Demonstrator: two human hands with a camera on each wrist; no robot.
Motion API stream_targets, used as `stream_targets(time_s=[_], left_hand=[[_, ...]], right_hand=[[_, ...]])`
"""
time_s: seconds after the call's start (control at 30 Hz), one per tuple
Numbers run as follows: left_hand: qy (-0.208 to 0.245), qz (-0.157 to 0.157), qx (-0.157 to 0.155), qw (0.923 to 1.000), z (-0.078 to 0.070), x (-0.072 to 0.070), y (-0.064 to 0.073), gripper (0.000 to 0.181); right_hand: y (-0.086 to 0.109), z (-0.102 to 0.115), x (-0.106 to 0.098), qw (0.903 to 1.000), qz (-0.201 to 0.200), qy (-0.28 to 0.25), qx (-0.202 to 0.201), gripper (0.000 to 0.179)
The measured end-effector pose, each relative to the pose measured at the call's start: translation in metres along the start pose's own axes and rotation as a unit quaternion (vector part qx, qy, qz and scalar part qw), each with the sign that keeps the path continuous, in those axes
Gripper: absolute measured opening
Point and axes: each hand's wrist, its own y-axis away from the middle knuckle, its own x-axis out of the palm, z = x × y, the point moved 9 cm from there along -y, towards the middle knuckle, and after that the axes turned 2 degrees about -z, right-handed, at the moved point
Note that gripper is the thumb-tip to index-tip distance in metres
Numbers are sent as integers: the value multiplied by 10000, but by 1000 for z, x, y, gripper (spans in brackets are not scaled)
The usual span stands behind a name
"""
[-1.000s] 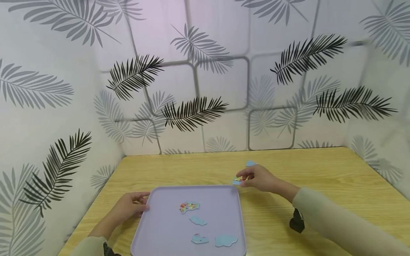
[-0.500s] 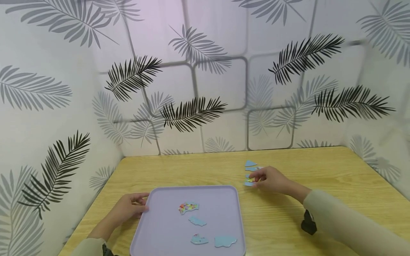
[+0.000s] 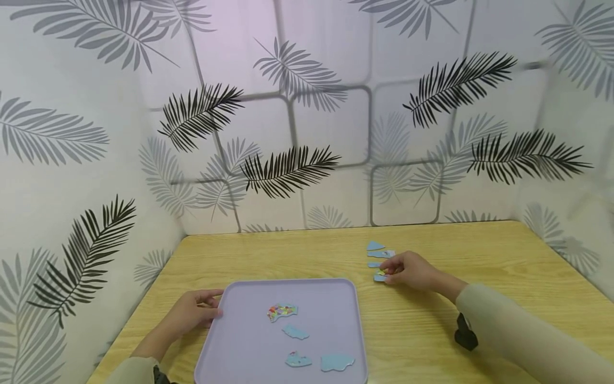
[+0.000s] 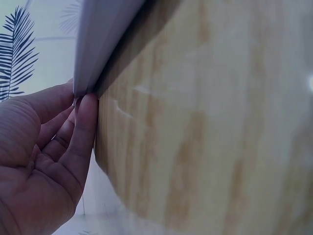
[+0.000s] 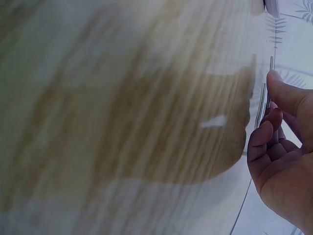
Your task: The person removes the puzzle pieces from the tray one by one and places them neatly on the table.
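Right hand [image 3: 410, 271] pinched a blue-and-yellow puzzle piece [image 3: 379, 278] near the far-right corner of a lilac tray [image 3: 247, 336]; the left hand [image 3: 192, 309] rested its fingertips against the tray's left rim. Just beyond the right hand's piece, three flat blue pieces [image 3: 375, 246] made a column on the wood-grain surface [image 3: 455, 248]. Four loose pieces [image 3: 337, 362] lay apart in the tray, so the laying-out looked roughly half done.

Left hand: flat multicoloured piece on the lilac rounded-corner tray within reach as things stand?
Probably yes: the left hand touches the tray at its edge, and only that low rim lies between it and the multicoloured piece.
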Motion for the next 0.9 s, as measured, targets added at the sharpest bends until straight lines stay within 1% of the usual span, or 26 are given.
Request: stream_targets(time_s=[0.27,0.5,0.6,0.77,0.9], left_hand=[[15,16,9,10000,-1,0,0,55],[-43,-47,-19,10000,-3,0,-1,52],[-55,-87,-50,9999,-3,-1,-1,52],[-67,-131,-64,9999,-3,-1,-2,52],[-58,-99,-30,9999,-3,-1,-2,52]], right_hand=[[-3,-5,1,10000,50,2,80,26],[-7,-8,1,9999,92,-46,46,28],[-7,-9,1,9998,117,-96,90,28],[-7,-8,1,9999,110,-12,92,28],[-7,-7,1,9999,123,39,83,28]])
